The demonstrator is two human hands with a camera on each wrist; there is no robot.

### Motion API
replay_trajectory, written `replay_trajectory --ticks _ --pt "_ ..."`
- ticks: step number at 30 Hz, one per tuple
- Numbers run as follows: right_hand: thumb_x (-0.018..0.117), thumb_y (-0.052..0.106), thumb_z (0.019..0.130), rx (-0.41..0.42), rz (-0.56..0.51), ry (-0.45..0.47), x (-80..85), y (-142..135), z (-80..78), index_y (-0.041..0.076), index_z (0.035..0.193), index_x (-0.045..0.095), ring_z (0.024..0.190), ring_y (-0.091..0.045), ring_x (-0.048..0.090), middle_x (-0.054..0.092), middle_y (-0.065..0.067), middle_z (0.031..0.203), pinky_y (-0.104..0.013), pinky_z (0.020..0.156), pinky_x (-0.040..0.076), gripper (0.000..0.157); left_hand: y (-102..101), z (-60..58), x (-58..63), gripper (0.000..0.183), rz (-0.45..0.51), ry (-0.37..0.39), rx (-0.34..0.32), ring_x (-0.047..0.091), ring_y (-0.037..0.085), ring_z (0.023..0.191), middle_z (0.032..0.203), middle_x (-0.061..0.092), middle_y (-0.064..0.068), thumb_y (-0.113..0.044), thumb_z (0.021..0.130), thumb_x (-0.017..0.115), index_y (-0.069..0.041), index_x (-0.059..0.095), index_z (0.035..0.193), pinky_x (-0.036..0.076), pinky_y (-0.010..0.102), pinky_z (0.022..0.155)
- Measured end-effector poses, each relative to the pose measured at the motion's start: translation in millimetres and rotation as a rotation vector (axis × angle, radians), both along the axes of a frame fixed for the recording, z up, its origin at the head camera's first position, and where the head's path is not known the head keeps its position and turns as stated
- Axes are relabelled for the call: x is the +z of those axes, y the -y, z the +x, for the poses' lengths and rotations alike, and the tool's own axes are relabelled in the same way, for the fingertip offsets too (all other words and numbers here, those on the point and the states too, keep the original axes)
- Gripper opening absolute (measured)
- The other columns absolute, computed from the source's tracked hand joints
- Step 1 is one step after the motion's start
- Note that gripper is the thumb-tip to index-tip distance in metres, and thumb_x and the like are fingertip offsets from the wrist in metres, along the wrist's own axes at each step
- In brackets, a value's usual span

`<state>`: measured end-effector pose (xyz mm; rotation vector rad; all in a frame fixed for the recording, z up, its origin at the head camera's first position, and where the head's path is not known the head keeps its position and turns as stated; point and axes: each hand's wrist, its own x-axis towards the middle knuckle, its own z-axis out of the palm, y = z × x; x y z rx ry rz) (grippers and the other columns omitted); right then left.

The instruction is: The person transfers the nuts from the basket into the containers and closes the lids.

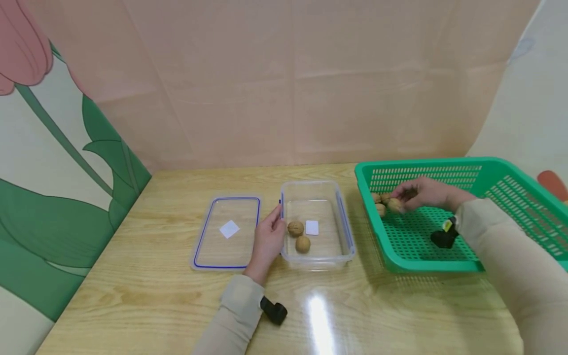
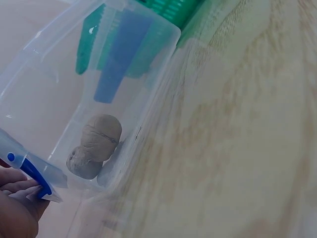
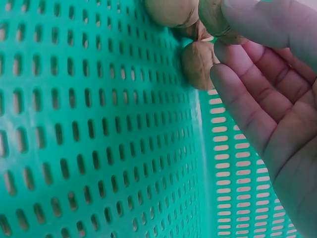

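My left hand [image 1: 268, 239] grips the left side of a clear plastic container [image 1: 317, 258], with its fingers at the blue-edged side flap [image 2: 33, 174] in the left wrist view. Two walnuts [image 1: 295, 228] lie in the container's left part, beside a white square inside it. Over at the right, my right hand [image 1: 421, 193] reaches into a green plastic basket [image 1: 435, 266] and pinches a walnut [image 3: 212, 19] between thumb and fingers. Other walnuts [image 1: 380, 209] sit close by it in the basket's left corner, some partly hidden by the held one.
Left of the container, a clear lid with a blue seal [image 1: 228, 207] lies flat on the wooden table [image 1: 146, 256], a white square [image 1: 229, 229] on it. The basket's left wall stands just right of the container. A pinkish covering [image 1: 248, 88] rises behind the table.
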<state>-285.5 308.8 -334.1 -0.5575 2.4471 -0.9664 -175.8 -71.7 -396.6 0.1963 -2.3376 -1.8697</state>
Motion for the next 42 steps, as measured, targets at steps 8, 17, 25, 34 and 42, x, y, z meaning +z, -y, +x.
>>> replay_trajectory --ticks 8,17,25,34,42 --pt "0.072 0.013 0.077 -0.056 -0.071 -0.010 9.1 6 2.7 -0.007 0.119 0.052 0.089 -0.007 0.058 0.063 -0.001 0.101 -0.027 0.076 0.054 0.050 0 0.3 0.8 0.044 0.000 -0.005 -0.003 0.042 0.018 0.129 0.139 0.046 0.002 -0.011 0.091 0.049 -0.013 0.047 0.135 0.039 0.031 0.105" --pt "0.069 0.005 0.080 -0.027 -0.195 -0.053 10.4 13 4.7 -0.005 0.114 0.055 0.090 -0.013 0.061 0.067 0.004 0.096 -0.026 0.075 0.054 0.038 0 0.6 0.7 0.045 -0.015 -0.005 -0.003 0.042 0.019 0.129 0.139 0.046 0.002 -0.011 0.091 0.049 -0.013 0.047 0.135 0.038 0.031 0.105" --pt "0.067 0.006 0.082 0.007 -0.270 -0.076 17.3 25 7.1 0.000 0.113 0.057 0.090 -0.016 0.063 0.067 0.002 0.097 -0.028 0.076 0.055 0.034 0 0.9 0.9 0.045 -0.014 -0.021 0.003 0.044 0.020 0.127 0.137 0.048 0.004 -0.009 0.090 0.050 -0.013 0.048 0.134 0.039 0.031 0.104" --pt "0.066 0.007 0.083 0.022 -0.314 -0.081 25.6 39 9.8 0.005 0.112 0.058 0.086 -0.015 0.061 0.065 0.001 0.096 -0.032 0.077 0.055 0.030 0 2.2 2.1 0.045 -0.003 -0.029 -0.003 0.044 0.021 0.127 0.138 0.047 0.006 -0.009 0.090 0.050 -0.011 0.047 0.135 0.039 0.032 0.104" --pt "0.065 0.005 0.083 0.023 -0.362 -0.061 30.7 52 9.4 0.006 0.112 0.060 0.085 -0.016 0.060 0.064 0.000 0.095 -0.031 0.077 0.054 0.029 0 0.9 1.9 0.045 0.003 -0.014 -0.006 0.042 0.020 0.128 0.139 0.046 0.003 -0.010 0.091 0.049 -0.012 0.047 0.135 0.039 0.032 0.105"
